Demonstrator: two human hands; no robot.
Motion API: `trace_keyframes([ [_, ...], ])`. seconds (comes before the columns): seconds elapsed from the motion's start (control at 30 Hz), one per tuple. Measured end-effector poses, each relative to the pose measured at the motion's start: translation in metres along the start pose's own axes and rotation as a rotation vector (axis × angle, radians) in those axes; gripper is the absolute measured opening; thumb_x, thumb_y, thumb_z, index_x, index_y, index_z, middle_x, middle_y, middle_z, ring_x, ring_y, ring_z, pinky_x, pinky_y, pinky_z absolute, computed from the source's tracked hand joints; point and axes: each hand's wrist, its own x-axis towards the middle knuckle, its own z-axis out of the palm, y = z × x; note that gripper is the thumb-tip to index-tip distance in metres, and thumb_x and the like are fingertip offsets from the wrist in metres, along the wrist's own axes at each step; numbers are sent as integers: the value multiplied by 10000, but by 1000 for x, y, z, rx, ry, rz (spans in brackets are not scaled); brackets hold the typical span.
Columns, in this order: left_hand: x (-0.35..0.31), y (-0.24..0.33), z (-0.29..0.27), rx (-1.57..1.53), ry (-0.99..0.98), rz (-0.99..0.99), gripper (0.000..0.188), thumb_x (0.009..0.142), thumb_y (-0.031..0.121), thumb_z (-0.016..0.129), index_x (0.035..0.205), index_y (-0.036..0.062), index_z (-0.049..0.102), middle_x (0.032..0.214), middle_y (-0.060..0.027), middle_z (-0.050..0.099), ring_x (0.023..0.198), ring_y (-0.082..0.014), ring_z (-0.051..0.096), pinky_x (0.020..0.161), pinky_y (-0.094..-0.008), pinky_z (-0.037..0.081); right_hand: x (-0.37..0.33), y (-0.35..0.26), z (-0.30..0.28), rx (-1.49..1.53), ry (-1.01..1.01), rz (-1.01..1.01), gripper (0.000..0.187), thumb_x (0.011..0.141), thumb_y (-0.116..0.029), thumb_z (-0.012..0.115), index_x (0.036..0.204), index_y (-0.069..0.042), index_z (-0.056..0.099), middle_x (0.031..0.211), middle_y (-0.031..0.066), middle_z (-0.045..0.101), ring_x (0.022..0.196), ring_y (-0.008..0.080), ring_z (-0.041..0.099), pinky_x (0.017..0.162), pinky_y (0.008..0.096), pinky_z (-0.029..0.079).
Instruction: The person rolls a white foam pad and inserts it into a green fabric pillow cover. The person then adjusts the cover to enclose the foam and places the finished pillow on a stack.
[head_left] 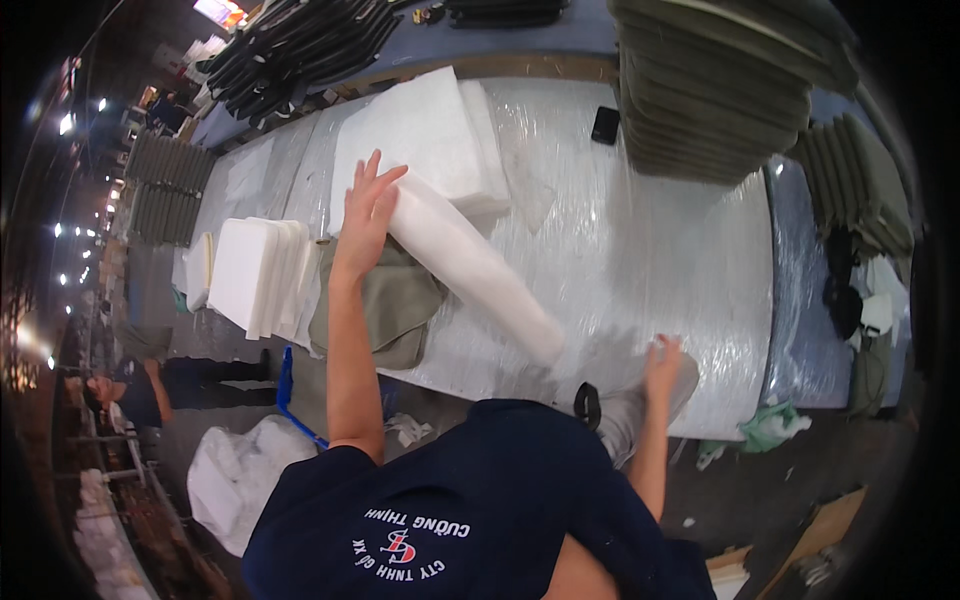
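The left hand (pixel 366 222) reaches out over the table (pixel 690 260), fingers spread, with its edge against the upper end of a long white pad (pixel 465 255). Whether the thumb pinches the pad cannot be told. The pad slants across the middle of the table, from that hand down toward the near edge, its lower end blurred. The right hand (pixel 662 368) is near the table's front edge, well apart from the pad — its fingers are too blurred to tell whether they are spread or closed. Just behind the pad lie large white sheets (pixel 415 130); beneath the left forearm is a grey-green cloth (pixel 385 310), and left of it a row of thick white pieces (pixel 255 270). A black phone (pixel 605 125) lies toward the far side, beside a tall stack of grey-green cushions (pixel 715 95). Clear plastic film (pixel 540 130) covers the tabletop. Off to the left, another person (pixel 190 388) in dark clothes stands near a blue frame (pixel 286 385) and a white bag (pixel 240 480).
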Motion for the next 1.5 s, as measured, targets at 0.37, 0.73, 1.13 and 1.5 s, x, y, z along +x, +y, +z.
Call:
trace_keyframes([
  [0.37, -29, 33, 38, 164, 35, 190, 379, 861, 370, 754, 1143, 126, 682, 1265, -91, 643, 1519, -430, 328, 1227, -694, 121, -44, -203, 38, 171, -450, -675, 1275, 717, -476, 926, 1618, 66, 206, 1606, 312, 383, 1476, 458, 409, 1227, 481, 339],
  [0.73, -66, 28, 36, 38, 3, 550, 287, 800, 388, 732, 937, 136, 729, 1147, -74, 734, 1277, -339, 600, 1155, -570, 352, -68, -196, 36, 165, -346, -417, 657, 758, -285, 866, 1316, -59, 602, 1147, 193, 743, 1071, 414, 711, 895, 461, 566],
  [1.13, -75, -19, 31, -511, 715, 30, 285, 906, 250, 570, 954, -9, 679, 845, -165, 674, 760, -325, 637, 770, -409, 502, 34, -342, -114, -89, -189, -909, 497, 676, -291, 846, 1123, -115, 721, 1002, 142, 763, 935, 379, 735, 812, 458, 588],
  [1.5, -177, -121, 165, -398, 117, -192, 450, 1085, 347, 418, 1164, -8, 683, 1160, -249, 706, 1107, -407, 664, 971, -452, 498, 66, -254, -84, -483, -373, -895, 652, 660, -401, 816, 1237, -139, 663, 1159, 144, 730, 1072, 353, 694, 903, 492, 547],
])
